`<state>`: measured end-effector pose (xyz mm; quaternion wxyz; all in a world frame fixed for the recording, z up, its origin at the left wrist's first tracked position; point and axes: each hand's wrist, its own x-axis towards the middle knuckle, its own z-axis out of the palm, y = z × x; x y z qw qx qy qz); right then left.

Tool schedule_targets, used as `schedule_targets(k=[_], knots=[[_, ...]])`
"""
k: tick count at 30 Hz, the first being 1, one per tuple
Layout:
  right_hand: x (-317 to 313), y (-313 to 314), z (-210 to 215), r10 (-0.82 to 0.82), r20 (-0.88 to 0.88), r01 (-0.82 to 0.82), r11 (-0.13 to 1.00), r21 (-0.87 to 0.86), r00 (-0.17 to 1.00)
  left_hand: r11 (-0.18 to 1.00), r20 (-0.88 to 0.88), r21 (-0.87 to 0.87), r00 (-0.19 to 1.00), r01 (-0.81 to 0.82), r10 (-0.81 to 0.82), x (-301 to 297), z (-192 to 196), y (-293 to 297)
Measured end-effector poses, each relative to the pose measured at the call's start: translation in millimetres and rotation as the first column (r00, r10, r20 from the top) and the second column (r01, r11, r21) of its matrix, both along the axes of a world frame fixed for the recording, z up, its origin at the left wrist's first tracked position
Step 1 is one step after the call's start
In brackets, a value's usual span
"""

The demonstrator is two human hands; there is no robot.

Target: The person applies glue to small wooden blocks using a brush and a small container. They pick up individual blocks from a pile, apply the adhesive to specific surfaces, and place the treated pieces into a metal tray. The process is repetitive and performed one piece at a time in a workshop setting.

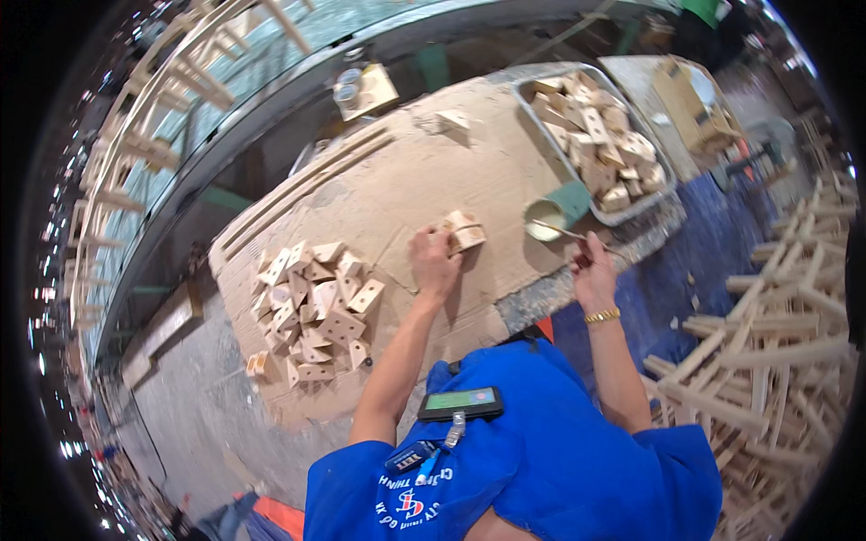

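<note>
At the middle of the cardboard-covered table, the fingers of my left hand [436, 261] close on the near-left side of small wooden blocks [465, 231], which stand together on the cardboard. Their upper faces carry darker round marks. My right hand [593, 275], with a gold-coloured band on its wrist, pinches a thin stick-like tool [564, 231]. That tool's far end reaches into a green cup [569, 198] lying tilted with its mouth toward me. Something pale and cream-coloured coats the inside of the cup. Whether the tool's tip has bristles is hidden.
A heap of drilled wooden blocks [316, 307] lies left on the cardboard [361, 198]. Beyond the cup stands a grey tray [669, 191] full of similar blocks. Long wooden strips [307, 187] run along the far-left edge. Wooden frames [758, 361] pile up at right.
</note>
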<state>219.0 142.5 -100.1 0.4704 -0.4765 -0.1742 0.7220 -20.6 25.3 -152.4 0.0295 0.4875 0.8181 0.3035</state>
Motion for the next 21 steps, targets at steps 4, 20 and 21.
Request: schedule_targets(k=[4, 20, 21], knots=[[7, 0, -2, -0.008, 0.024, 0.008, 1.000, -0.003, 1.000, 0.992, -0.065, -0.019, 0.990, 0.126, -0.127, -10, 14, 20], [21, -3, -5, -0.038, 0.146, 0.035, 0.999, 0.024, 0.989, 0.498, -0.056, -0.228, 0.522, -0.837, 0.851, -316, 48, 30], [29, -6, -7, -0.044, 0.150, 0.034, 0.997, 0.066, 0.988, 0.507, -0.080, -0.252, 0.540, -0.824, 0.838, -332, 42, 23]])
